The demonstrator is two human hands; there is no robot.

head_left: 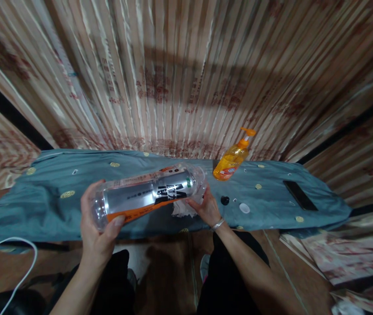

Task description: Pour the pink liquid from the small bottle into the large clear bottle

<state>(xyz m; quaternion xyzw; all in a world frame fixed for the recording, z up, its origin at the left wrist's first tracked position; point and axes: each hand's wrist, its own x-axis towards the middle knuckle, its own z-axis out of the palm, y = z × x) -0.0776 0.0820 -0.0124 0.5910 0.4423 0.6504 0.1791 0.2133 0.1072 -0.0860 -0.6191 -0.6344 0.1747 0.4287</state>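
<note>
in the middle of the frame a large clear plastic bottle with a silver, black and orange label [147, 197] is held lying on its side, above a blue-green patterned cloth [51, 192] that runs across the frame from left to right. the bottle looks empty; no liquid shows through its clear ends. the left hand [96, 227] is wrapped around the bottle's base end, at lower left of centre, with the thumb pressed on the orange band of the label. the right hand [206, 205] is at the bottle's other end, right of centre, fingers closed on a crumpled white cloth or tissue [181, 209] held against the bottle; whether the neck is capped cannot be told.

to the upper right of the hands an orange pump bottle with an orange nozzle [233, 158] stands on the cloth, leaning in this view, mostly full of orange liquid. just right of the right hand lie a small black cap [225, 200] and a small white round lid [244, 208], near each other. further right a flat black phone-like slab [300, 195] rests on the cloth.
</note>
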